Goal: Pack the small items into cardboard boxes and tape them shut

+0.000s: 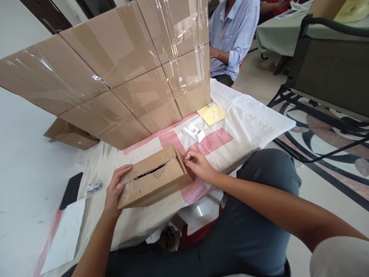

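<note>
A small brown cardboard box [154, 181] lies on a white and pink cloth [248, 123] on the floor in front of me, its top torn along a jagged slit. My left hand [115, 188] grips the box's left end, fingers curled over the edge. My right hand [197, 164] pinches the flap at the box's right end. A small white device [194, 132] lies on the cloth just beyond the box, and a yellow card [211, 114] with small parts on it lies farther back.
A tall wall of taped cardboard panels [121, 65] stands behind the box. A black phone [71, 190], crumpled foil [93, 187] and white paper [65, 234] lie at the left. Another person in a light blue shirt [233, 34] sits beyond. A dark chair frame [325, 73] stands right.
</note>
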`<state>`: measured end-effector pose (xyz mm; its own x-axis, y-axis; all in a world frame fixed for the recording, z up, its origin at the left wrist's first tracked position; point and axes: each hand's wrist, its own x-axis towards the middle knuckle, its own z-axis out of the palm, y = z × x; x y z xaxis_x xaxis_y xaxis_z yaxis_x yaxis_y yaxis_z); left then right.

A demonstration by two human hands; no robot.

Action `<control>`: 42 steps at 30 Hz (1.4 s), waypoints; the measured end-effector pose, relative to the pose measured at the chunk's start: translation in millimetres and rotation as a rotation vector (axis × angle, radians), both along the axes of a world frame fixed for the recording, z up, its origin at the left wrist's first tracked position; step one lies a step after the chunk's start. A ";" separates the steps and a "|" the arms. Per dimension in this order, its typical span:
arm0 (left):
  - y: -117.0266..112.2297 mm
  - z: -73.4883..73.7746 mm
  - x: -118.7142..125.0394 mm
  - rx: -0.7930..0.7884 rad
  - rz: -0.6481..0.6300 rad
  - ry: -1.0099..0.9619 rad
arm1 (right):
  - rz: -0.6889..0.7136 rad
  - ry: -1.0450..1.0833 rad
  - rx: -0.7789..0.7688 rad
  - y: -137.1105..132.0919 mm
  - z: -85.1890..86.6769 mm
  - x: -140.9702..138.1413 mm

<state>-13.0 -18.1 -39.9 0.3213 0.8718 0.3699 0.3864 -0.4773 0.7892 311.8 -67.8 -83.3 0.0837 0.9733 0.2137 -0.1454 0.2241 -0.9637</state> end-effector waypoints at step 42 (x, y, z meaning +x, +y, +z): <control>1.1 -1.7 -1.1 0.004 -0.015 0.004 | -0.035 0.013 -0.148 9.5 4.9 -13.5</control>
<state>-14.1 -17.0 -41.5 0.3355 0.8655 0.3720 0.3828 -0.4861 0.7856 298.3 -58.3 -78.4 0.1197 0.9906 0.0665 -0.1523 0.0845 -0.9847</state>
